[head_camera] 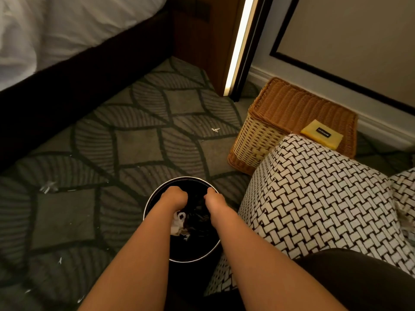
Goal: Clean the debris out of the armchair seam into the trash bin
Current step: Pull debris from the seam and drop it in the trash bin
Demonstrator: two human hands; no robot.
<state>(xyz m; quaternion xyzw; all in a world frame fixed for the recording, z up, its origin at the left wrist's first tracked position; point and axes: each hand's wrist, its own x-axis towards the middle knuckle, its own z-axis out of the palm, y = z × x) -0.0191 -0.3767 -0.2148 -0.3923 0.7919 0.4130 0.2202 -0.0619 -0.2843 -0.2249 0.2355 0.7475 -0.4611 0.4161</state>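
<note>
A round black trash bin (157,194) with a pale rim stands on the carpet in front of me. Both of my hands reach down over its mouth. My left hand (174,195) and my right hand (213,197) bend downward at the wrist, so their fingers are hidden inside the bin. White paper scraps (178,221) lie in the bin's black liner between my forearms. The armchair (314,198), in a black-and-white woven pattern, stands right of the bin. White debris (404,212) shows in its seam at the right edge.
A wicker basket (280,113) with a yellow pad (321,134) on its lid stands behind the armchair by the wall. A bed (67,37) fills the upper left. Small white scraps (215,130) lie scattered on the patterned carpet (139,140).
</note>
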